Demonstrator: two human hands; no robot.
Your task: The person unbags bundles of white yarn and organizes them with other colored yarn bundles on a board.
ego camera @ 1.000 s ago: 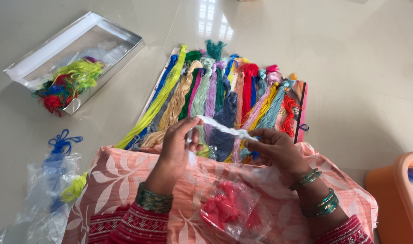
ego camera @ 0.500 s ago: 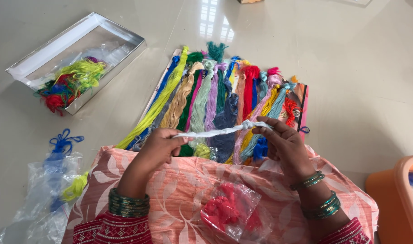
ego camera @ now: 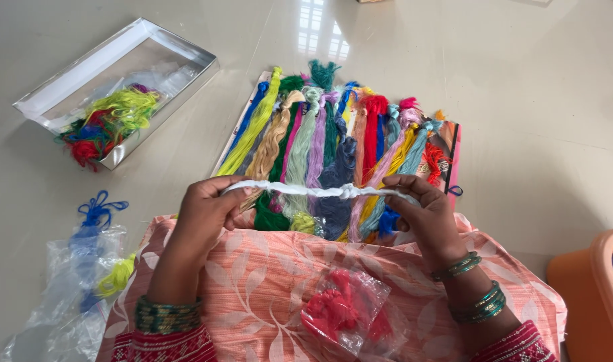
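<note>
- Gripped at both ends: we pinch a white thread skein (ego camera: 313, 190), our left hand (ego camera: 199, 211) closed on its left end, our right hand (ego camera: 424, 214) closed on its right end.
- Orientation: its long axis runs side to side, nearly level, pulled taut between the hands (a knot sits right of centre).
- Position: it hangs just above the near edge of a row of coloured thread skeins (ego camera: 333, 147), whose lengths run away from us, crosswise to it.
- Lap: a peach floral cloth (ego camera: 253, 281) bearing a clear packet of red thread (ego camera: 347, 312).
- Left: an open box (ego camera: 79, 64) of tangled threads, and plastic bags (ego camera: 79, 268) with blue and yellow thread.
- Right: an orange tub (ego camera: 588, 295).
</note>
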